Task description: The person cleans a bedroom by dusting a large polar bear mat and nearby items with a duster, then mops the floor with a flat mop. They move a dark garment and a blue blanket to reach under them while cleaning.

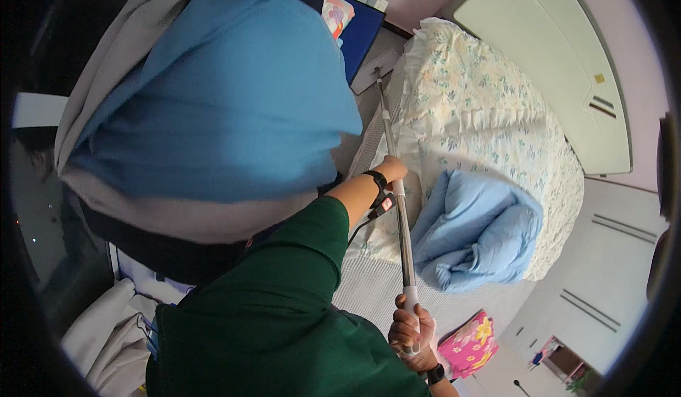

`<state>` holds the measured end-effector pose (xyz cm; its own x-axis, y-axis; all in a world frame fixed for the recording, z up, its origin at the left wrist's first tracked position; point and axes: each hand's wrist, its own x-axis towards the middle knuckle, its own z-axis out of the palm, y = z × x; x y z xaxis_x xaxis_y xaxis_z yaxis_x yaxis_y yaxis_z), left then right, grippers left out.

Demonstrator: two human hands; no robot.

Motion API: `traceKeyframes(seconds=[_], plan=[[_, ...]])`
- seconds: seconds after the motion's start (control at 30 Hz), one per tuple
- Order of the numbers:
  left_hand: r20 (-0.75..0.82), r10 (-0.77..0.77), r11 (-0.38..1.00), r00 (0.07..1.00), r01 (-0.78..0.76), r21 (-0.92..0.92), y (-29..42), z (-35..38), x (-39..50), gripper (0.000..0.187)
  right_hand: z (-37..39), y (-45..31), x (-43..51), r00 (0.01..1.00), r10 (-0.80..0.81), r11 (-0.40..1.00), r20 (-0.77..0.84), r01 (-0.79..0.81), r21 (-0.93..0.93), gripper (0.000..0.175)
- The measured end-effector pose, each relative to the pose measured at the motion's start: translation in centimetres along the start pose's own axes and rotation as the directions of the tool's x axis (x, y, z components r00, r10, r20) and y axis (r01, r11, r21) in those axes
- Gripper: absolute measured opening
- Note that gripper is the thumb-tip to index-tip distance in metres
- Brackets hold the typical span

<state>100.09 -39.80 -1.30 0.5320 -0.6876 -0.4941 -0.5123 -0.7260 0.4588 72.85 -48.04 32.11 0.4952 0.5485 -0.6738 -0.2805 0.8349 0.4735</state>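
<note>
A flat mop with a shiny metal pole [404, 226] slants across the middle of the view. Its flat head [375, 72] lies on the floor in the gap beside the bed. My left hand [392, 169] is closed around a pale sleeve partway along the pole, with a black band on the wrist. Lower down, my right hand [410, 330] grips the white handle end. A small black device with a red lit face [387, 204] and a cord shows beside my left wrist.
A large blue cloth [229, 88] with grey fabric fills the left side. The bed has floral bedding [479, 77], a folded blue blanket [479, 232] and a pale headboard [537, 40]. A dark blue surface [362, 30] borders the floor gap. Near my right hand lies a pink floral cushion [471, 344].
</note>
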Motion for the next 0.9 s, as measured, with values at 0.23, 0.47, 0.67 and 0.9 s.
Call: traceKeyframes(seconds=[0.23,0.47,0.67,0.9], plan=[[-0.054,0.11,0.989,0.992,-0.104,0.103,4.8,8.1,-5.4,0.019,-7.2,4.5,-5.8,0.992,0.071,0.997,0.102,-0.074,0.026,0.039],[0.255,-0.441,-0.09,0.86,0.24,-0.967,5.5,2.5,-4.8,0.018,0.7,4.0,-7.8,0.981,-0.163,0.85,0.102,0.193,-0.491,0.069],[0.087,-0.394,-0.064,0.915,0.067,-0.996,2.3,-5.6,-5.3,0.023,5.7,5.3,-2.8,0.96,-0.175,0.867,0.218,0.255,-0.428,0.053],[-0.023,-0.389,-0.133,0.921,-0.081,-0.988,-6.2,-8.8,-3.6,0.038,12.8,4.1,5.9,0.912,0.159,-0.067,0.379,0.392,-0.917,0.074]])
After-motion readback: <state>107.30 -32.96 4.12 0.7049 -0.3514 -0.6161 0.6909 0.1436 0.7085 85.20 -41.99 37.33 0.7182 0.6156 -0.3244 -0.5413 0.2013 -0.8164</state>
